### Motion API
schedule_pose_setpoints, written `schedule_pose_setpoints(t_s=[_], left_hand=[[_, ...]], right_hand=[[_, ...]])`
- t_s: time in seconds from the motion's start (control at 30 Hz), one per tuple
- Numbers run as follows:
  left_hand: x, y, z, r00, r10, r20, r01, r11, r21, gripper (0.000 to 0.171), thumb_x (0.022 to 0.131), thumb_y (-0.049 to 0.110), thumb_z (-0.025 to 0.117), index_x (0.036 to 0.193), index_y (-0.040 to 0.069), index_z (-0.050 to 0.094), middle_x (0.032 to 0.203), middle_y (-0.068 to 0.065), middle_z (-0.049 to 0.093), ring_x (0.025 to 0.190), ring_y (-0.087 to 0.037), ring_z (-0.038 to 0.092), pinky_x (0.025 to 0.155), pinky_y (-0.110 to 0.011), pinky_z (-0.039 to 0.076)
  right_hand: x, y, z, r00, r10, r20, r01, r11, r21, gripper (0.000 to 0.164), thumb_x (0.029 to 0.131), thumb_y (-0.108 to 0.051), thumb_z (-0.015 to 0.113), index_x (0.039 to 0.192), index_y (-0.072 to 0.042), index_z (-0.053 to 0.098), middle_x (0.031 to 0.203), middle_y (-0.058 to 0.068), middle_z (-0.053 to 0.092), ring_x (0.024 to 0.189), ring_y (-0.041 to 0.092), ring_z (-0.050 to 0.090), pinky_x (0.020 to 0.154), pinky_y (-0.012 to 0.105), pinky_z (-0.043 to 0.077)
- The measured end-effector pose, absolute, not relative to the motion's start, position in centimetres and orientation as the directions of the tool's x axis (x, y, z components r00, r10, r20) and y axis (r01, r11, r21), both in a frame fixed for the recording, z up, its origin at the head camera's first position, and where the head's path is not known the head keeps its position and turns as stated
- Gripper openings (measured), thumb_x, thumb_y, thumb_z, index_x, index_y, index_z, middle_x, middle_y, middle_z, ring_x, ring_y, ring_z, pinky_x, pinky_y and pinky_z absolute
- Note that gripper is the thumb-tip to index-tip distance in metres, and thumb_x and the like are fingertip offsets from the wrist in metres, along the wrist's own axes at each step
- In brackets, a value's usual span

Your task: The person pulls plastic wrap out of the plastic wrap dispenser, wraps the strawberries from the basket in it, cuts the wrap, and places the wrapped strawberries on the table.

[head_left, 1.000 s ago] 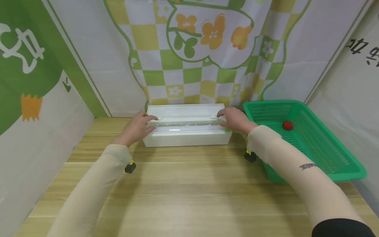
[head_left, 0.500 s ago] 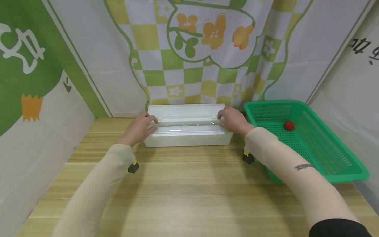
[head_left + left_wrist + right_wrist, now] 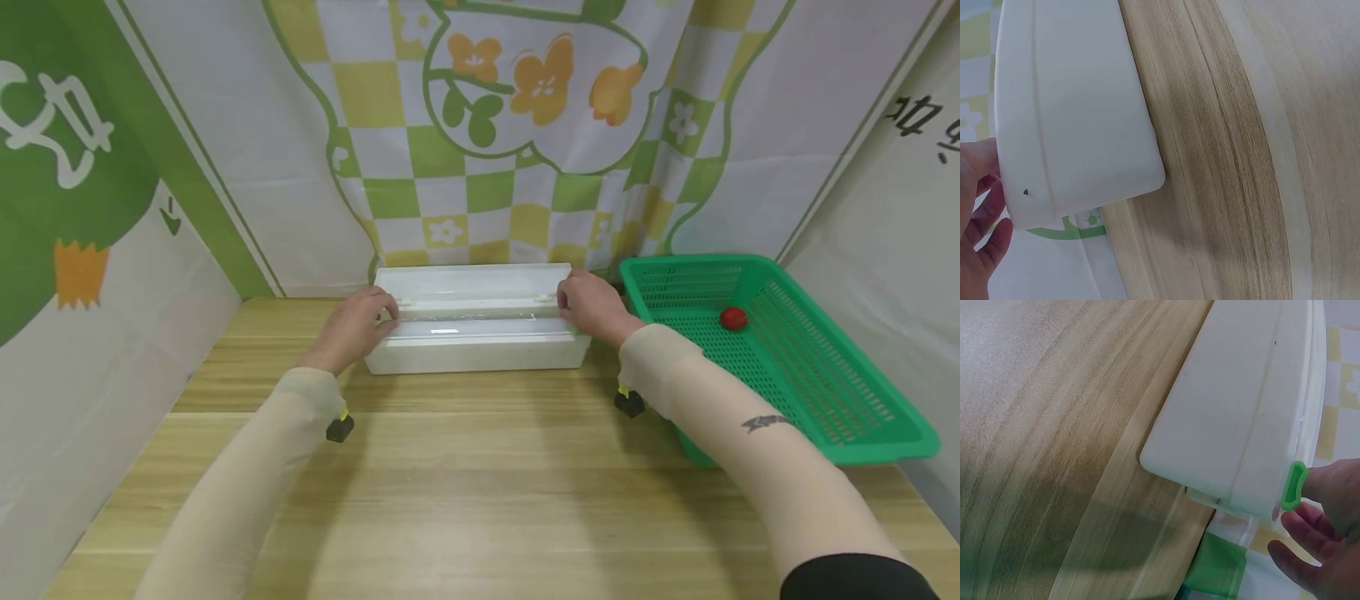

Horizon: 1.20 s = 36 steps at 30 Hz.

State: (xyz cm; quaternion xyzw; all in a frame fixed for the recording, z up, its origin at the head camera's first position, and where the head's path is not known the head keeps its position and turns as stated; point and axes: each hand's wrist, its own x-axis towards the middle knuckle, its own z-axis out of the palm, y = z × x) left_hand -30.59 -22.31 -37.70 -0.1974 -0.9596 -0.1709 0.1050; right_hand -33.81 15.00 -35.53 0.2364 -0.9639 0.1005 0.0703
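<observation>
A long white cling film dispenser box (image 3: 476, 355) stands at the back of the table, its lid (image 3: 472, 277) raised toward the curtain. Across its opening lies a shiny roll of cling film (image 3: 480, 317). My left hand (image 3: 352, 327) is at the left end, thumb and fingers curled around the roll's end. At the other end my right hand (image 3: 597, 308) holds the roll with bent fingers. Both fingertips are partly hidden by the box walls in the wrist views. A green clip-like piece (image 3: 1295, 486) sits on the box's right edge, beside my right fingers.
A green slotted basket (image 3: 885, 442) stands to the right, near my right forearm, with a small red object (image 3: 733, 317) inside. The wooden table (image 3: 480, 483) stretches in front of the box. A patterned curtain (image 3: 510, 196) hangs close behind it.
The roll has gone slightly lower into the box between my hands. My fingers have drawn closer together at both ends. The box and basket stay in place.
</observation>
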Motion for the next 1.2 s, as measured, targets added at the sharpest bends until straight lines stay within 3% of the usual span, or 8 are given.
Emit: schedule_pose_setpoints(t_s=[0.27,0.5,0.77,0.97,1.07,1.2], left_hand=[[-30.30,-22.39,-37.40,-0.911,0.326,0.254,0.398,0.857,0.329,0.007,0.086,0.010,0.068,0.093,0.009,0.068,0.098,-0.010,0.070,0.086,-0.026,0.063,0.077,-0.041,0.053],[-30.14,-22.52,-37.34,-0.907,0.334,0.257,0.406,0.857,0.319,0.010,0.085,0.009,0.067,0.096,0.008,0.069,0.093,-0.009,0.071,0.084,-0.024,0.064,0.074,-0.040,0.053],[-30.02,-22.58,-37.35,-0.911,0.329,0.250,0.397,0.864,0.309,0.014,0.086,0.010,0.068,0.098,0.009,0.075,0.097,-0.009,0.073,0.084,-0.022,0.065,0.073,-0.038,0.054],[-29.95,-22.69,-37.44,-0.895,0.346,0.282,0.425,0.852,0.304,0.013,0.086,0.010,0.068,0.096,0.009,0.075,0.096,-0.009,0.073,0.082,-0.021,0.065,0.072,-0.038,0.054],[-29.91,-22.77,-37.52,-0.886,0.353,0.301,0.440,0.847,0.300,0.012,0.085,0.010,0.069,0.094,0.010,0.076,0.095,-0.009,0.073,0.081,-0.021,0.065,0.072,-0.037,0.055],[-29.76,-22.83,-37.50,-0.874,0.364,0.323,0.457,0.842,0.287,0.010,0.084,0.009,0.070,0.092,0.009,0.077,0.094,-0.010,0.074,0.081,-0.022,0.067,0.072,-0.039,0.056]], right_hand=[[-33.56,15.00,-35.27,-0.870,-0.465,0.166,-0.488,0.860,-0.151,0.005,0.085,-0.005,0.061,0.085,-0.005,0.066,0.095,0.013,0.061,0.087,0.027,0.057,0.074,0.040,0.052],[-33.59,14.91,-35.24,-0.860,-0.493,0.133,-0.509,0.850,-0.135,0.015,0.084,-0.009,0.068,0.098,-0.006,0.067,0.102,0.011,0.067,0.097,0.028,0.061,0.083,0.043,0.053],[-33.75,14.79,-35.33,-0.869,-0.480,0.122,-0.494,0.857,-0.146,0.005,0.085,-0.009,0.065,0.088,-0.009,0.069,0.096,0.008,0.067,0.092,0.025,0.060,0.079,0.041,0.052],[-33.72,14.79,-35.35,-0.869,-0.477,0.134,-0.493,0.858,-0.142,0.009,0.086,-0.007,0.061,0.080,-0.009,0.068,0.089,0.007,0.063,0.085,0.024,0.057,0.073,0.038,0.051],[-33.61,14.85,-35.30,-0.862,-0.487,0.142,-0.505,0.851,-0.145,0.003,0.086,-0.007,0.064,0.087,-0.008,0.067,0.092,0.008,0.064,0.088,0.024,0.059,0.075,0.039,0.052],[-33.62,14.85,-35.34,-0.830,-0.534,0.161,-0.556,0.815,-0.164,0.015,0.085,-0.004,0.066,0.099,-0.008,0.067,0.099,0.010,0.065,0.094,0.025,0.061,0.079,0.041,0.053]])
